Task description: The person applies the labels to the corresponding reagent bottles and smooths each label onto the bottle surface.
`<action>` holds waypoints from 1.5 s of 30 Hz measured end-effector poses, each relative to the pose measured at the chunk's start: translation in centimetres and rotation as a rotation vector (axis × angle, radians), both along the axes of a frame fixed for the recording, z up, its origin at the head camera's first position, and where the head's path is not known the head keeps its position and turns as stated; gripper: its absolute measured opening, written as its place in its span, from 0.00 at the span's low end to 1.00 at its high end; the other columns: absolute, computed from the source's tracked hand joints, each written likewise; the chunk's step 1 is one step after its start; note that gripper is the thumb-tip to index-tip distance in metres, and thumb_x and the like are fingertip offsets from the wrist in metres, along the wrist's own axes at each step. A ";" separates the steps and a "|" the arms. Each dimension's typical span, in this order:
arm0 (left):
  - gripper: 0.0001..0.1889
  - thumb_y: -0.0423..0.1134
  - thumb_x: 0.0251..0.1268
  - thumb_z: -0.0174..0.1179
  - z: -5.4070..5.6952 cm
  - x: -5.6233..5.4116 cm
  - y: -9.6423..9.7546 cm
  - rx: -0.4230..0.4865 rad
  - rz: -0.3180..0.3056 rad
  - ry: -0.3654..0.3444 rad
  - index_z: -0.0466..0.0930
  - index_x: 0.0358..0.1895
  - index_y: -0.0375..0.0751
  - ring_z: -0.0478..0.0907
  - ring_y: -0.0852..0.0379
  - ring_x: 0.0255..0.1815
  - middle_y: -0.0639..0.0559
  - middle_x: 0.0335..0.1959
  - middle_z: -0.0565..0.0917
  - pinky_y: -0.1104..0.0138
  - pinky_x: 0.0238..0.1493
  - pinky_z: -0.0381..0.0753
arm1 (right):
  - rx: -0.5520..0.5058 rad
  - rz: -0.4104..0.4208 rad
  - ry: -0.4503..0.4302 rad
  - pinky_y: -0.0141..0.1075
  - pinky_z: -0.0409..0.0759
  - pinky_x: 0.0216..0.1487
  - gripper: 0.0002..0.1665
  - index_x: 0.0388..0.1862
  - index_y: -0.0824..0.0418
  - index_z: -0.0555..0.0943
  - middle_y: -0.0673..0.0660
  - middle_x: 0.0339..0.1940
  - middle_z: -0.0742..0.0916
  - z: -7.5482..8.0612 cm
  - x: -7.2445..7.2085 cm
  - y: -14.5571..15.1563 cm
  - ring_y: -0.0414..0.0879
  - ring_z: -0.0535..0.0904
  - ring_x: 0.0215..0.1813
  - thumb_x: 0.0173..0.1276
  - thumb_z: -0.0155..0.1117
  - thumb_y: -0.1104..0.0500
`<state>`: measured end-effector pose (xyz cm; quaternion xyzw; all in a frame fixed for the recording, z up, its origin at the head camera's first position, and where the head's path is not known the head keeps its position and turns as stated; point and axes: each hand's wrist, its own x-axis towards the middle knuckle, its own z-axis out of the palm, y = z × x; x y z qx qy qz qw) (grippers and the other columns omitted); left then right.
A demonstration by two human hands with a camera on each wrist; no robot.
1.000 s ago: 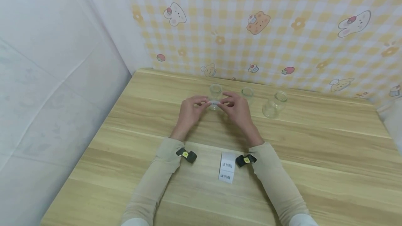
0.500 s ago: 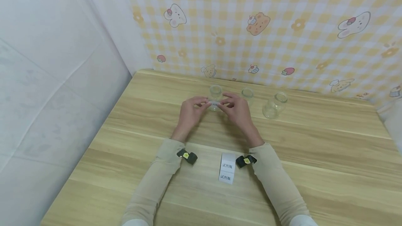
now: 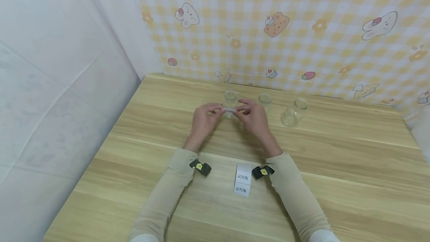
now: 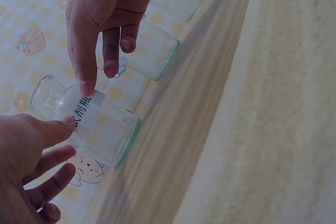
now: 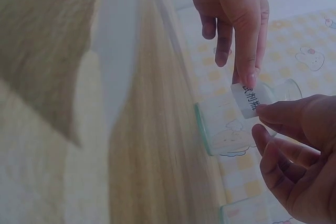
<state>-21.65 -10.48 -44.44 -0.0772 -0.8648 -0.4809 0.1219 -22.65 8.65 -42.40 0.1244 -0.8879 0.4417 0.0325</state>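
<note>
A small white label [image 3: 229, 111] with black printed characters is stretched between both hands at the front of a clear glass jar [image 3: 230, 95]. My left hand [image 3: 204, 118] pinches the label's left end, thumb in front. At the right end, my right hand [image 3: 253, 118] pinches it the same way. In the left wrist view the label [image 4: 94, 106] overlaps the jar's upper body, below its neck. The right wrist view shows the label [image 5: 241, 100] bent slightly, one lower corner free of the fingers. The jar stands upright with its mouth uncovered.
Two more glass jars stand to the right: one [image 3: 264, 99] just behind my right hand, another [image 3: 293, 115] farther along. A strip with two printed labels [image 3: 242, 180] lies on the wooden table [image 3: 336, 167] between my forearms. A checked cloth [image 3: 302, 47] hangs behind.
Both hands stay almost in place at the jar. The label's face has tipped slightly, so its characters show less in the head view.
</note>
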 end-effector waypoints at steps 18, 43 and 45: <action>0.08 0.40 0.68 0.71 0.2 0.2 0.2 -0.020 0.025 -0.015 0.91 0.43 0.41 0.87 0.49 0.44 0.44 0.52 0.89 0.57 0.50 0.85 | -0.013 -0.010 0.017 0.33 0.81 0.30 0.10 0.41 0.68 0.91 0.59 0.65 0.85 -0.2 -0.1 -0.2 0.54 0.89 0.37 0.69 0.74 0.60; 0.07 0.41 0.67 0.72 0.1 0.0 0.4 -0.018 0.048 -0.014 0.92 0.41 0.41 0.86 0.50 0.43 0.44 0.51 0.89 0.57 0.52 0.83 | -0.044 -0.018 0.030 0.28 0.77 0.24 0.10 0.39 0.69 0.90 0.59 0.64 0.86 -0.6 -0.3 -0.1 0.52 0.88 0.34 0.69 0.73 0.61; 0.07 0.41 0.67 0.71 0.1 0.0 0.4 -0.021 0.048 -0.011 0.92 0.41 0.41 0.86 0.50 0.43 0.44 0.51 0.89 0.57 0.52 0.83 | -0.046 -0.016 0.033 0.27 0.77 0.25 0.10 0.39 0.70 0.90 0.60 0.64 0.86 -0.6 -0.2 -0.1 0.52 0.88 0.34 0.69 0.73 0.61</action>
